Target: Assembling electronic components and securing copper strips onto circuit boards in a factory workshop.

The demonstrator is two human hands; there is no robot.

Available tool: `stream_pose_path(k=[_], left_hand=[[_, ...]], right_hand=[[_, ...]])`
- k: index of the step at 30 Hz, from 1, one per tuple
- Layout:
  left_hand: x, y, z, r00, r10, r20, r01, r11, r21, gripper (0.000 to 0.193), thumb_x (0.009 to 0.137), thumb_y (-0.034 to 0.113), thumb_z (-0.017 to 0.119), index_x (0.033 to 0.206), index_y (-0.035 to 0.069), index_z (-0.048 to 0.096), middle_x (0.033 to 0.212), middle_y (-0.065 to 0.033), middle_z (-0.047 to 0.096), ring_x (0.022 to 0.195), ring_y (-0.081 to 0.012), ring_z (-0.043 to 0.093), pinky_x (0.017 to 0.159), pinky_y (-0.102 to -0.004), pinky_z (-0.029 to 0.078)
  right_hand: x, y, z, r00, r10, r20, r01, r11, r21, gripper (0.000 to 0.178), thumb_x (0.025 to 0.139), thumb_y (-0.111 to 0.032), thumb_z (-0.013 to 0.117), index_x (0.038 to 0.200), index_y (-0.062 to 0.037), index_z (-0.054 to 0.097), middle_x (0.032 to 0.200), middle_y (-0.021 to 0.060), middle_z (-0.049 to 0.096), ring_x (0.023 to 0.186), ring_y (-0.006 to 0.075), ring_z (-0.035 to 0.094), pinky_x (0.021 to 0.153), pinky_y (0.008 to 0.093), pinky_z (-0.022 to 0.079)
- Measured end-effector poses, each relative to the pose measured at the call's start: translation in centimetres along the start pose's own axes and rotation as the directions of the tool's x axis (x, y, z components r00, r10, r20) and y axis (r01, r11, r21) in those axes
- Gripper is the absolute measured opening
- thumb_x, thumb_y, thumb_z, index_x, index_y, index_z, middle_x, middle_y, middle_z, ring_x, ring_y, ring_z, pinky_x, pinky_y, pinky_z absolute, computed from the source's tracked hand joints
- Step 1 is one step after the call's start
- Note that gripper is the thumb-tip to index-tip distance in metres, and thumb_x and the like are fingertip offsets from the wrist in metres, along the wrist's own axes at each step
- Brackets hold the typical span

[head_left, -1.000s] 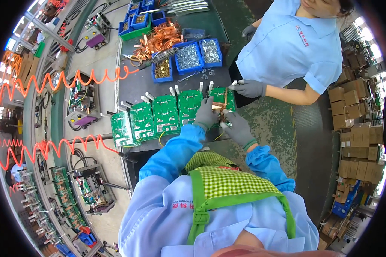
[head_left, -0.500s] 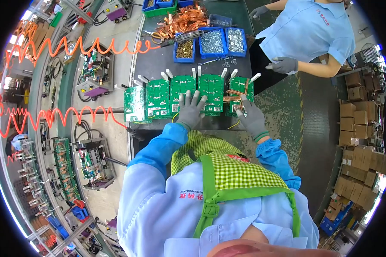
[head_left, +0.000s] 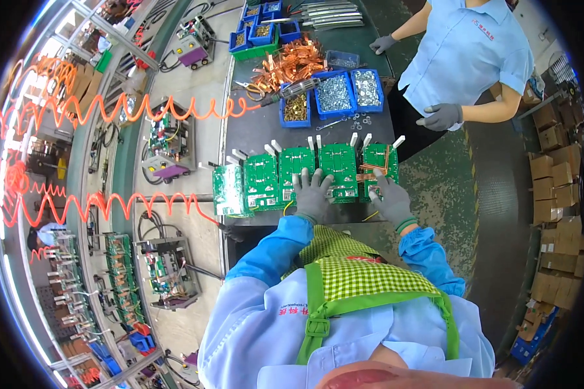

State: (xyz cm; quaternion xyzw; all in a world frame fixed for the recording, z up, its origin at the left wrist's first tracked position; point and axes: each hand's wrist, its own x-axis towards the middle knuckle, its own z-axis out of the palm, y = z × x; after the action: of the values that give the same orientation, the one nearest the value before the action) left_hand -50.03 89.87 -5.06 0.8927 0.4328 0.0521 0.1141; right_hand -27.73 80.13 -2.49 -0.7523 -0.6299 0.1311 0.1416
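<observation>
While I work from far away, my left gray-gloved hand [head_left: 313, 197] has its fingers spread over the green circuit boards [head_left: 296, 160] in the middle of the frame, gripping nothing. My right gray-gloved hand [head_left: 390, 202] is by the copper strips [head_left: 366, 176] on the end board [head_left: 375, 157], right of centre; I cannot tell if it pinches anything.

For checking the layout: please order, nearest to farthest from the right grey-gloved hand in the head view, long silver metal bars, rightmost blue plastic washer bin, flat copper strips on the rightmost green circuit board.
1. Copper strips, just ahead of the right hand.
2. Washer bin, ahead, slightly left.
3. Silver bars, far ahead and left.
</observation>
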Motion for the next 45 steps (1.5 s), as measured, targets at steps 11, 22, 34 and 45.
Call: stream_pose_path(k=[11,22,34,45], left_hand=[[20.5,-14.5,-10.3,0.997,-0.028,-0.078,0.003,0.955,-0.297,0.030,0.071,0.018,0.065,0.100,0.010,0.060,0.103,-0.0121,0.060,0.093,-0.0265,0.059,0.077,-0.0378,0.047],[30.0,-15.5,4.0,0.967,0.061,0.248,0.016,0.954,-0.300,0.080,0.066,0.021,0.064,0.132,-0.002,0.025,0.128,-0.0277,0.037,0.121,-0.0401,0.034,0.103,-0.0401,0.029],[34.1,-18.5,3.4,0.897,0.002,0.442,-0.012,1.000,0.019,0.104,0.058,0.029,0.076,0.138,0.007,0.015,0.140,-0.0299,0.012,0.111,-0.0413,0.047,0.092,-0.0395,0.044],[32.1,-17.3,1.9,0.872,-0.009,0.489,-0.016,0.999,0.047,0.085,0.062,0.029,0.073,0.133,0.009,0.030,0.132,-0.0302,0.028,0.108,-0.0405,0.050,0.090,-0.0402,0.045]], right_hand=[[-4.6,-2.8,-4.0,0.983,0.172,0.067,-0.182,0.965,0.190,0.062,0.080,-0.039,0.055,0.132,-0.0127,0.034,0.098,0.0166,0.055,0.077,0.0356,0.056,0.066,0.0457,0.044],[-9.7,-4.5,-2.2,0.678,0.665,0.315,-0.732,0.652,0.199,0.067,0.082,-0.046,0.052,0.137,-0.0193,0.025,0.112,0.0198,0.052,0.098,0.0370,0.054,0.081,0.0430,0.044],[-6.0,-4.3,-0.1,0.697,0.613,0.373,-0.716,0.628,0.305,0.062,0.083,-0.042,0.055,0.135,-0.0193,0.030,0.109,0.0135,0.056,0.095,0.0290,0.059,0.080,0.0378,0.046],[-4.8,-4.8,-1.6,0.686,0.599,0.413,-0.707,0.682,0.187,0.062,0.083,-0.042,0.054,0.135,-0.0202,0.029,0.113,0.0156,0.052,0.098,0.0321,0.056,0.082,0.0402,0.045]])
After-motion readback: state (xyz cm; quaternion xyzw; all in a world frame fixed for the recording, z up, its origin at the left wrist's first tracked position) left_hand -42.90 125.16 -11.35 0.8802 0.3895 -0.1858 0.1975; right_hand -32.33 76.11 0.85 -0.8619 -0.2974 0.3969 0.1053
